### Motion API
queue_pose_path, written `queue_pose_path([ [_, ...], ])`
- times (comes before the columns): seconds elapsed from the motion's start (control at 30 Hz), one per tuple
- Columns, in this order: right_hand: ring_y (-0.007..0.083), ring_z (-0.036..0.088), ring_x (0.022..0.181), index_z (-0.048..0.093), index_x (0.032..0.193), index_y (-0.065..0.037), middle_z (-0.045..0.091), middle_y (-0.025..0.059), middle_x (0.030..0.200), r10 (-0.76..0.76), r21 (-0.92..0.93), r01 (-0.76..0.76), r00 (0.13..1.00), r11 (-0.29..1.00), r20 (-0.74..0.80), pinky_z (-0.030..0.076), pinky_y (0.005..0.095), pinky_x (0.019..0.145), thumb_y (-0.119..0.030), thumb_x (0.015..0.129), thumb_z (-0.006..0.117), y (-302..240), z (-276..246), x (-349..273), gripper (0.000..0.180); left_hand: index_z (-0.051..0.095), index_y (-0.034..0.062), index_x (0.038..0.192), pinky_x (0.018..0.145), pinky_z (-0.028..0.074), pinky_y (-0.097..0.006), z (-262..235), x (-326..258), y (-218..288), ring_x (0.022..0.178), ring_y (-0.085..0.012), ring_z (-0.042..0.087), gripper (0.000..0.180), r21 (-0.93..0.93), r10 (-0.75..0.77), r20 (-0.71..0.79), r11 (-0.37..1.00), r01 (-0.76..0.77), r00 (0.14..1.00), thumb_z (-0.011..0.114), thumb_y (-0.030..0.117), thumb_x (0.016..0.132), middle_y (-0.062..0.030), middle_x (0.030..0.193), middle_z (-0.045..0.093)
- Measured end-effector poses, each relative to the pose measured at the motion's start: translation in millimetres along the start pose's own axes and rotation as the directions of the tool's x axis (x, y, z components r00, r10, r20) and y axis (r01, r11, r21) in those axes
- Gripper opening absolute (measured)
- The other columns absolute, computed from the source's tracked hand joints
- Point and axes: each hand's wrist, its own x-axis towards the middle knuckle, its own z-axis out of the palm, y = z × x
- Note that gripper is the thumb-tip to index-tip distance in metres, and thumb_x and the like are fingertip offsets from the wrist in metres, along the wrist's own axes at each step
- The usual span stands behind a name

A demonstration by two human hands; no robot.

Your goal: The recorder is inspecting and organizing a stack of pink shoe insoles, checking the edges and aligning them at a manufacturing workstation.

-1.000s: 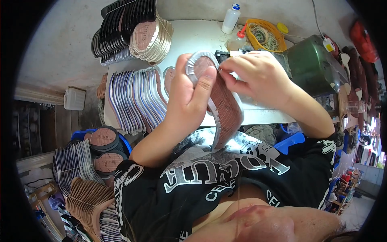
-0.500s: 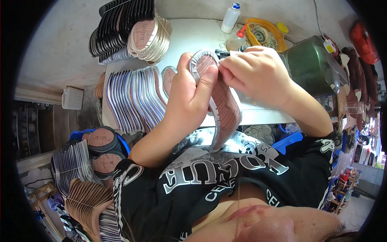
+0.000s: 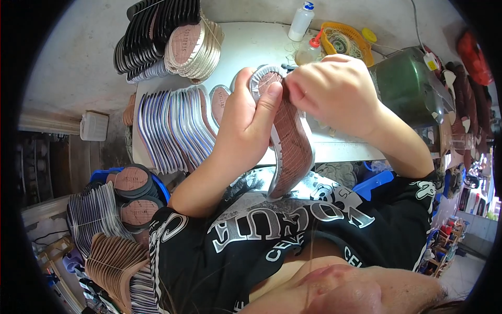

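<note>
I hold a shoe insole (image 3: 291, 141) with a brown textured face and a silvery stitched rim, raised above the white table (image 3: 251, 42). My left hand (image 3: 246, 125) grips its left edge, thumb pressed near the top end. My right hand (image 3: 334, 91) pinches the top end of the same insole, fingers closed on its rim. The insole's lower end hangs toward my black printed shirt.
A fanned row of silvery insoles (image 3: 170, 128) lies left of my hands. Stacks of black and beige insoles (image 3: 167, 36) sit at the table's far left. A white bottle (image 3: 301, 21), a yellow basket (image 3: 342, 39) and a green container (image 3: 408, 83) stand behind. More insole stacks (image 3: 112, 220) fill the lower left.
Both hands have drawn the insole slightly closer to me and a little left. The grip on it looks the same.
</note>
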Motion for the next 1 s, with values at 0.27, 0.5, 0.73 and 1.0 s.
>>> queue_pose_path([
  [0.27,0.0227,0.065,0.062,0.060,0.086,-0.005,0.064,0.0067,0.069,0.286,0.481,-0.178,0.944,0.859,-0.162,0.052,0.0290,0.060,-0.011,0.070,0.070,12,8,-2,0.020,0.045,-0.0061,0.111,0.061,0.045,-0.027,7,9,-10,0.072,-0.0129,0.056,0.034,-0.073,0.050,-0.010,0.996,-0.051,0.999,0.049,0.025,0.097,-0.0100,0.084,0.059],
  [0.5,0.0203,0.063,0.063,0.059,0.082,-0.003,0.064,0.0086,0.072,0.154,0.163,-0.152,0.988,0.975,-0.001,0.051,0.0270,0.062,-0.011,0.077,0.065,21,4,-9,0.011,0.048,-0.0044,0.111,0.066,0.046,-0.026,9,15,-15,0.075,-0.0147,0.058,0.031,-0.024,-0.035,0.070,0.999,0.037,0.997,0.050,0.022,0.096,-0.0131,0.090,0.060],
  [0.73,0.0102,0.055,0.086,0.058,0.109,0.001,0.061,0.0042,0.089,0.379,0.846,-0.531,0.774,-0.047,0.507,0.047,0.0272,0.077,-0.032,0.087,0.064,3,26,-60,0.041,0.053,-0.0015,0.108,0.058,0.044,-0.019,13,34,-14,0.066,-0.0064,0.054,0.027,-0.232,-0.108,0.160,0.962,0.143,0.981,0.054,0.021,0.094,-0.0037,0.085,0.061],
  [1.0,0.0111,0.056,0.099,0.052,0.121,0.001,0.061,0.0059,0.110,0.583,0.742,0.019,0.633,-0.670,0.510,0.045,0.0287,0.088,-0.021,0.094,0.056,-83,89,-62,0.035,0.066,0.0041,0.082,0.044,0.030,-0.015,8,84,-37,0.051,0.0007,0.043,0.022,0.223,-0.484,0.405,0.875,0.430,0.775,0.067,0.026,0.087,0.0059,0.064,0.057],
])
